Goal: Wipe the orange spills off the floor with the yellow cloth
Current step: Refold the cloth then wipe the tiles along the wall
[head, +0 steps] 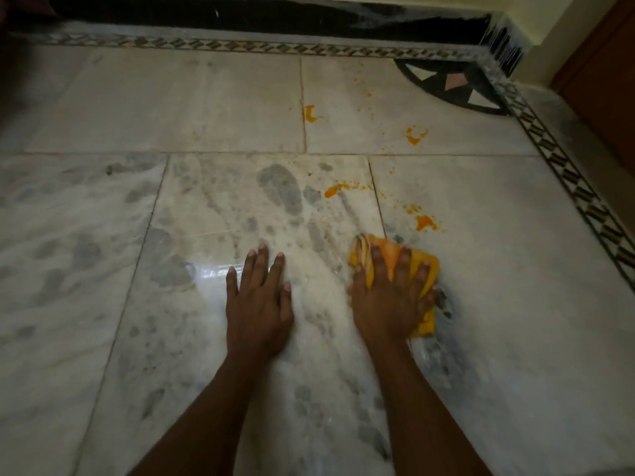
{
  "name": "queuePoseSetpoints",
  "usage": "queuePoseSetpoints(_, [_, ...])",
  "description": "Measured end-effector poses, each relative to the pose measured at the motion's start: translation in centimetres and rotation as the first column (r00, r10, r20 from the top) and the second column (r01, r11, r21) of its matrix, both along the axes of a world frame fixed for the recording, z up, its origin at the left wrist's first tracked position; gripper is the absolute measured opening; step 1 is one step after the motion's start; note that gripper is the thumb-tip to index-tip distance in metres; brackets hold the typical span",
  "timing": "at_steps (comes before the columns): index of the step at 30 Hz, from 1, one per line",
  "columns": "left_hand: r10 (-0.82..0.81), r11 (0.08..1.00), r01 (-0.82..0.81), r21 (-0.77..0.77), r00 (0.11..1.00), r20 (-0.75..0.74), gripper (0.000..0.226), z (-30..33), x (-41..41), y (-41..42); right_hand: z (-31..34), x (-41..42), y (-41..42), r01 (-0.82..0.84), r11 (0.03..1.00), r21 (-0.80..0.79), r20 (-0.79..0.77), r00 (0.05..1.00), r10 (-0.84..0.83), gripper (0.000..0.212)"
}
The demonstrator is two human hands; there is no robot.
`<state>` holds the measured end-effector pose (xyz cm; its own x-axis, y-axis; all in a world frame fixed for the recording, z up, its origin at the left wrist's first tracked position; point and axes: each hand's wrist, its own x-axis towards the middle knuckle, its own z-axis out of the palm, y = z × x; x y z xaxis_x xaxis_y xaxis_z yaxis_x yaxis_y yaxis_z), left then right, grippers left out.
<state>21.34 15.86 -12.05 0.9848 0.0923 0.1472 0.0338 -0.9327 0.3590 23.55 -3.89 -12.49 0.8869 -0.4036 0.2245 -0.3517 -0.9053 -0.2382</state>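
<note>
The yellow cloth (pixel 395 262) is bunched on the marble floor (pixel 103 235), right of centre and near the viewer, pinned under the right hand (pixel 390 297). Orange spills lie beyond it: the nearest blob (pixel 425 222) just past the cloth's far edge, a smaller dab (pixel 412 208) beside it, a streak (pixel 335 190) farther left across the tile joint, and two more patches well beyond — one on the joint (pixel 310 114), one to its right (pixel 415 135). Fine orange specks are scattered between them.

Step in hand, as judged: a forward stroke into the nearest blob. It would best be done with even palm pressure and the cloth kept flat under the hand, so that the spill is gathered into the fabric and not smeared outward. The cloth already shows orange staining at its far edge; a clean fold should be turned down before the farther patches are taken. The specks along the joint may need a second pass.

Right hand: fingers spread and slightly curled over the cloth, pressing it to the floor — held by pressure as much as by grip. Left hand (pixel 259 300): flat on bare marble, fingers extended and moderately spread, nothing held; it appears to serve as a brace.
</note>
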Motion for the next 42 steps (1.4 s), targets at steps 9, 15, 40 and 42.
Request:
queuePoseSetpoints(9, [-0.006,0.999,0.006,0.031,1.000,0.001,0.058,0.4,-0.1,0.0,2.7,-3.1,-1.3,-0.515,0.833,0.202,-0.153,0.823,0.546,0.057])
queuePoseSetpoints(15, [-0.046,0.999,0.046,-0.004,0.999,-0.013,0.058,0.1,-0.2,0.2,7.3,0.1,-1.9,-0.072,0.322,0.944,0.058,0.997,0.051,0.029])
queuePoseSetpoints(40, [-0.501,0.671,0.542,-0.506,0.834,0.229,0.081,10.4,-9.9,-4.5,16.6,-11.0,-3.0,0.005,-0.611,0.792,-0.083,0.992,-0.099,0.053])
queuePoseSetpoints(42, [-0.488,0.679,0.560,-0.475,0.828,0.277,0.070,10.5,-9.5,-4.3,17.5,-11.3,-3.0,0.005,-0.611,0.792,-0.075,0.993,-0.089,0.057])
